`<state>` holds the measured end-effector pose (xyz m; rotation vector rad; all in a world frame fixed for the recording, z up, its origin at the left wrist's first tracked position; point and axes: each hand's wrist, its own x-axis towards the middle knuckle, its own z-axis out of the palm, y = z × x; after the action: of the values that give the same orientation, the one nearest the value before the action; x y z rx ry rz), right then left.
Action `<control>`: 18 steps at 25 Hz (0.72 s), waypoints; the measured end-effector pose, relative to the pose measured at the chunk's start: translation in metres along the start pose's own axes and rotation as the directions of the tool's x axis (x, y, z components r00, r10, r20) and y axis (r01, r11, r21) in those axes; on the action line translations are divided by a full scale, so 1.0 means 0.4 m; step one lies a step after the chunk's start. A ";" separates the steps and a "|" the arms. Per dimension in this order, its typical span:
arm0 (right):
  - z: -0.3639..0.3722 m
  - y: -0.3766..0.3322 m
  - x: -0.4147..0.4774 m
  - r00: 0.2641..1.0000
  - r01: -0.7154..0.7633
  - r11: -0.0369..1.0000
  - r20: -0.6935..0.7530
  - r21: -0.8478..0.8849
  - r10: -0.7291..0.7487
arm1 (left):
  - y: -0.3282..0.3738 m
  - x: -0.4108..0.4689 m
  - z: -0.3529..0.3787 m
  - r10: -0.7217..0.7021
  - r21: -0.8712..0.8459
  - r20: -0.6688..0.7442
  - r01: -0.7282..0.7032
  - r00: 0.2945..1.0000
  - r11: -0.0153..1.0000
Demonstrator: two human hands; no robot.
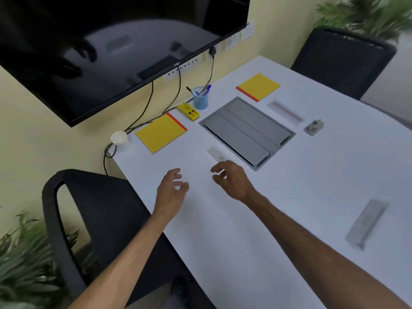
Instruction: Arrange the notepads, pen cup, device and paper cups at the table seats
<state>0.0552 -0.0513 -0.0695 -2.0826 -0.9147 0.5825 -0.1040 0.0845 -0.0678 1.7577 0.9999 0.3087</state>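
Observation:
Two yellow notepads with red spines lie on the white table (289,179): one (161,133) at the far left, one (258,86) at the far right side. A blue mesh pen cup (201,98) with pens stands between them near the wall. A small yellow device (188,111) lies beside the cup. A stack of white paper cups (120,139) stands at the table's left corner. My left hand (171,188) and my right hand (231,178) hover over the near table, fingers apart, holding nothing.
A grey cable hatch (247,131) is set in the table's middle. A white remote (366,221) lies at right, a clear strip (285,112) and a grey adapter (314,127) further back. Black chairs stand at left (73,219) and far right (343,56). A TV (100,47) hangs on the wall.

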 end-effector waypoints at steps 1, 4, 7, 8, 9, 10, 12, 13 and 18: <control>-0.011 0.001 -0.039 1.000 -0.012 1.000 -0.012 0.005 0.012 | 0.006 -0.028 0.007 0.016 0.011 0.021 -0.017 1.000 1.000; -0.043 0.003 -0.154 0.997 -0.046 0.999 -0.057 0.008 0.047 | 0.024 -0.106 0.021 0.069 0.048 0.104 -0.074 0.992 0.996; -0.069 0.005 -0.282 0.988 -0.090 0.996 -0.129 0.009 0.090 | 0.041 -0.180 0.024 0.126 0.062 0.190 -0.140 0.974 0.988; -0.075 0.005 -0.328 0.983 -0.105 0.994 -0.151 0.011 0.106 | 0.042 -0.207 0.024 0.145 0.066 0.223 -0.163 0.964 0.984; -0.078 0.004 -0.374 0.977 -0.124 0.992 -0.171 0.013 0.124 | 0.041 -0.234 0.022 0.161 0.068 0.259 -0.185 0.952 0.980; -0.080 0.003 -0.422 0.969 -0.146 0.989 -0.196 0.024 0.148 | 0.040 -0.262 0.022 0.177 0.067 0.298 -0.205 0.938 0.976; -0.081 -0.001 -0.525 0.945 -0.192 0.979 -0.257 0.073 0.204 | 0.035 -0.327 0.022 0.209 0.059 0.371 -0.248 0.905 0.967; -0.078 -0.004 -0.577 0.930 -0.208 0.973 -0.288 0.098 0.228 | 0.034 -0.362 0.023 0.227 0.058 0.402 -0.273 0.887 0.960; -0.057 -0.009 -0.838 0.851 -0.297 0.934 -0.389 0.198 0.353 | 0.029 -0.545 0.064 0.279 0.061 0.562 -0.375 0.779 0.925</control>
<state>-0.1453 -0.3167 -0.0207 -2.1385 -0.2667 0.3280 -0.2171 -0.0962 -0.0149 2.0171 0.3055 -0.0754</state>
